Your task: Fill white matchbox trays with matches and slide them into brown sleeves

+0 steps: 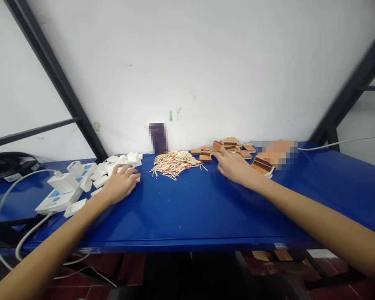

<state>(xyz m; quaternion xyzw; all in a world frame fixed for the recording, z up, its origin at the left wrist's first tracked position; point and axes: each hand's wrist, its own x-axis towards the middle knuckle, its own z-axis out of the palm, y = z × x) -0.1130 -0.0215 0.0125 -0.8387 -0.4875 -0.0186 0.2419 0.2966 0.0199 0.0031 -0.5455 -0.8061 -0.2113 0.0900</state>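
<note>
My left hand (121,183) rests on a heap of white matchbox trays (100,181) at the left, fingers curled down over one white tray whose edge shows by the fingertips. Its thumb is mostly hidden. With thumb and fingers closed, my right hand (233,166) grips a brown matchbox sleeve (218,146), tilted, at the near left side of a pile of similar sleeves (230,141). Between the hands lies a loose heap of red-tipped matches (176,162) on the blue table (187,208).
A white power strip (58,202) with plugged-in adapters and cables stands at the left. A dark blurred object (158,137) leans on the wall behind the matches. Farther right are more brown sleeves (263,165) and a blurred orange-brown item (278,152). Black metal frame bars (59,83) flank the table.
</note>
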